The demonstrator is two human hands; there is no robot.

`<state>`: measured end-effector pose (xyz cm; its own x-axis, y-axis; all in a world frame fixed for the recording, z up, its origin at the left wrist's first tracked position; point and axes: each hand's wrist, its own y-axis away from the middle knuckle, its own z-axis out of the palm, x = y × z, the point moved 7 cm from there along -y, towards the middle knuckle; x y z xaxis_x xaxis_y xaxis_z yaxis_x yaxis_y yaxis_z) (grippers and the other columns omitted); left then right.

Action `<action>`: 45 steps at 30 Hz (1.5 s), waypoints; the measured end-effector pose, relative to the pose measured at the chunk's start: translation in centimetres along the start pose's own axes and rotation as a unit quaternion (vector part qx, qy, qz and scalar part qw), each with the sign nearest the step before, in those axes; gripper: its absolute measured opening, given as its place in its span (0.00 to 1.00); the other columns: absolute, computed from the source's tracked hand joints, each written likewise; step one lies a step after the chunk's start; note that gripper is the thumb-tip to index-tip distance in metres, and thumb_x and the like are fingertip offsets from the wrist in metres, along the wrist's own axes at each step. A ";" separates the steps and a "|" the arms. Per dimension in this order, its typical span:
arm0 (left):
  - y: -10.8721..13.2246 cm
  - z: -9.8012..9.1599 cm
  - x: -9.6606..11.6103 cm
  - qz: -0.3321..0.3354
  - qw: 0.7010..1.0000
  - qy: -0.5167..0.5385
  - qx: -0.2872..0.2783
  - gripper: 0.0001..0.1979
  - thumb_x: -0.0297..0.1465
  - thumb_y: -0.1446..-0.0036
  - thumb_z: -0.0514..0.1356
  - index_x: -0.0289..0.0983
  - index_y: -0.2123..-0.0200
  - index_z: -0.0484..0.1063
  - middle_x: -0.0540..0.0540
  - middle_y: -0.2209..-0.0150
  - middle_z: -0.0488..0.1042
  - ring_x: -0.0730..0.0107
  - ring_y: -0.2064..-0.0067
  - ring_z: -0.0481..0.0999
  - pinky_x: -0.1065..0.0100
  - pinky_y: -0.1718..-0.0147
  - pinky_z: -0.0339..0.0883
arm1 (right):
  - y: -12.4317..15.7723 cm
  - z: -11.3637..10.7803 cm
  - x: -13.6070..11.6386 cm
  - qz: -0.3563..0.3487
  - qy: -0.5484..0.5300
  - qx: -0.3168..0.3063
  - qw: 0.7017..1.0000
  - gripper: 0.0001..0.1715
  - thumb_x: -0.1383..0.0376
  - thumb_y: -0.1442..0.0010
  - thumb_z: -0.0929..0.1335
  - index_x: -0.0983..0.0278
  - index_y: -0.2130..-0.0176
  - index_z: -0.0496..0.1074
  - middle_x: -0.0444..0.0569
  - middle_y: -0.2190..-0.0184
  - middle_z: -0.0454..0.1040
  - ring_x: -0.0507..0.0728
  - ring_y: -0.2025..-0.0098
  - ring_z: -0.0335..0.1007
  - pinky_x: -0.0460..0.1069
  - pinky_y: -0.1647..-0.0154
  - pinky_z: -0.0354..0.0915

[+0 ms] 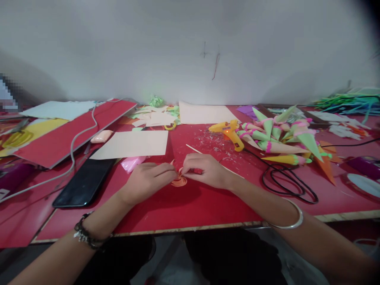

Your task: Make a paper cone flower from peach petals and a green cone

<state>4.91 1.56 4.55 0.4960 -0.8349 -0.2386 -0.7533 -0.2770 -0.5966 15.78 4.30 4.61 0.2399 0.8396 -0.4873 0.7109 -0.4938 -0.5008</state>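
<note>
Between my two hands is an orange coiled strip [179,181], likely paper, just above or on the red table. My left hand [151,180] has its fingers closed at the strip's left edge. From the other side my right hand [204,170] pinches it between thumb and forefinger. The fingertips partly cover the strip. A thin wooden stick [194,149] lies behind my right hand. To the left of my left hand is a pink packet [132,163], beside a sheet of cream paper [133,143].
A yellow glue gun [227,132] with a black cable [285,182] lies right of centre. Several green and pink paper cones [276,138] are piled beyond it. A black phone [86,182], a white cable [73,150] and a red board [77,132] lie at left.
</note>
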 end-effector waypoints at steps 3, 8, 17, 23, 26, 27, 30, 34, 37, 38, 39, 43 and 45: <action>0.0 0.1 0.0 -0.004 1.000 0.014 -0.006 0.09 0.29 0.42 0.48 0.38 0.68 0.68 0.49 0.68 0.74 0.78 0.70 0.72 0.76 0.71 0.64 | -0.1 0.0 -0.1 -0.003 0.000 -0.001 1.000 0.06 0.69 0.44 0.63 0.66 0.72 0.68 0.47 0.72 0.68 0.50 0.68 0.63 0.45 0.66 0.62; -0.2 0.0 0.0 -0.009 1.000 0.013 -0.001 0.08 0.30 0.42 0.50 0.37 0.70 0.68 0.49 0.70 0.74 0.77 0.70 0.73 0.75 0.73 0.63 | -0.1 0.1 -0.1 0.007 0.008 -0.009 1.000 0.05 0.70 0.45 0.64 0.66 0.72 0.68 0.47 0.72 0.69 0.50 0.69 0.64 0.45 0.67 0.61; -0.1 0.2 -1.6 -0.114 0.989 0.091 0.012 0.14 0.35 0.49 0.57 0.35 0.61 0.63 0.43 0.63 0.72 0.70 0.61 0.72 0.72 0.69 0.68 | 0.3 -1.0 0.1 0.030 0.014 0.071 0.997 0.03 0.69 0.46 0.64 0.65 0.71 0.67 0.46 0.73 0.70 0.49 0.70 0.64 0.45 0.67 0.61; -0.3 -0.4 -1.4 -0.097 0.993 0.061 0.039 0.06 0.32 0.47 0.56 0.36 0.67 0.63 0.44 0.65 0.70 0.72 0.63 0.71 0.73 0.71 0.67 | 0.4 -1.0 -0.2 0.021 0.026 0.081 0.996 0.04 0.68 0.46 0.63 0.65 0.71 0.67 0.45 0.74 0.70 0.48 0.72 0.64 0.43 0.70 0.60; -0.3 -0.4 -0.7 -0.065 0.997 0.024 0.033 0.04 0.31 0.46 0.55 0.36 0.68 0.64 0.46 0.66 0.70 0.74 0.65 0.71 0.74 0.71 0.66 | 0.4 -1.1 -0.4 0.022 0.040 0.083 0.996 0.05 0.67 0.46 0.63 0.64 0.72 0.67 0.45 0.75 0.70 0.48 0.73 0.63 0.43 0.70 0.60; -0.3 -0.3 -0.6 -0.058 0.998 0.017 0.031 0.04 0.31 0.46 0.54 0.36 0.68 0.64 0.47 0.66 0.70 0.74 0.66 0.71 0.74 0.71 0.65 | 0.4 -1.1 -0.5 0.021 0.043 0.084 0.995 0.05 0.67 0.46 0.63 0.64 0.72 0.67 0.45 0.75 0.70 0.48 0.73 0.63 0.43 0.70 0.60; -0.4 -0.4 -0.4 -0.051 0.998 0.004 0.030 0.04 0.31 0.45 0.53 0.37 0.68 0.65 0.48 0.67 0.70 0.75 0.68 0.71 0.75 0.72 0.64 | 0.4 -1.1 -0.7 0.012 0.048 0.085 0.995 0.05 0.67 0.46 0.63 0.64 0.72 0.67 0.44 0.75 0.70 0.48 0.72 0.63 0.44 0.69 0.60; -0.4 -0.5 -0.2 -0.038 0.999 -0.001 0.029 0.04 0.30 0.45 0.54 0.36 0.68 0.66 0.49 0.68 0.71 0.76 0.70 0.70 0.75 0.74 0.62 | 0.3 -1.0 -1.0 -0.003 0.050 0.084 0.995 0.05 0.67 0.45 0.63 0.64 0.72 0.67 0.44 0.75 0.70 0.49 0.72 0.64 0.44 0.68 0.60; -0.5 -0.6 0.0 -0.027 0.999 -0.010 0.033 0.04 0.30 0.45 0.54 0.36 0.70 0.67 0.50 0.71 0.71 0.77 0.73 0.70 0.75 0.75 0.61 | 0.3 -1.0 -1.1 -0.006 0.046 0.082 0.996 0.05 0.66 0.44 0.63 0.64 0.70 0.68 0.45 0.74 0.71 0.49 0.71 0.64 0.44 0.68 0.60; -0.5 -0.7 0.0 -0.024 0.999 -0.014 0.034 0.05 0.30 0.45 0.54 0.36 0.70 0.67 0.50 0.71 0.72 0.77 0.73 0.70 0.75 0.76 0.60 | 0.3 -1.0 -1.1 -0.004 0.044 0.082 0.996 0.05 0.66 0.44 0.63 0.63 0.70 0.68 0.45 0.73 0.71 0.49 0.71 0.65 0.44 0.68 0.60; -0.6 -0.7 0.1 -0.021 0.999 -0.017 0.033 0.05 0.30 0.45 0.53 0.36 0.70 0.67 0.50 0.72 0.72 0.77 0.73 0.70 0.75 0.76 0.60 | 0.3 -1.0 -1.0 -0.001 0.043 0.082 0.996 0.05 0.66 0.44 0.63 0.63 0.69 0.68 0.45 0.73 0.72 0.49 0.71 0.65 0.44 0.68 0.60; -0.8 -0.7 0.3 -0.015 0.999 -0.031 0.024 0.07 0.30 0.44 0.52 0.36 0.71 0.68 0.50 0.73 0.72 0.77 0.73 0.70 0.75 0.76 0.60 | 0.3 -0.9 -1.1 -0.002 0.045 0.079 0.996 0.05 0.67 0.44 0.63 0.63 0.70 0.67 0.45 0.73 0.72 0.50 0.70 0.65 0.44 0.67 0.61; -0.8 -0.6 0.4 -0.012 0.999 -0.038 0.020 0.07 0.30 0.44 0.52 0.36 0.71 0.67 0.50 0.73 0.72 0.77 0.73 0.70 0.75 0.76 0.59 | 0.3 -0.9 -1.3 -0.013 0.047 0.076 0.996 0.05 0.67 0.44 0.62 0.64 0.70 0.67 0.45 0.72 0.72 0.50 0.69 0.65 0.44 0.67 0.61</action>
<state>5.41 1.15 5.41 0.5466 -0.7892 -0.2799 -0.7231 -0.2762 -0.6332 16.26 3.27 5.74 0.2884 0.8661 -0.4082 0.6103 -0.4948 -0.6186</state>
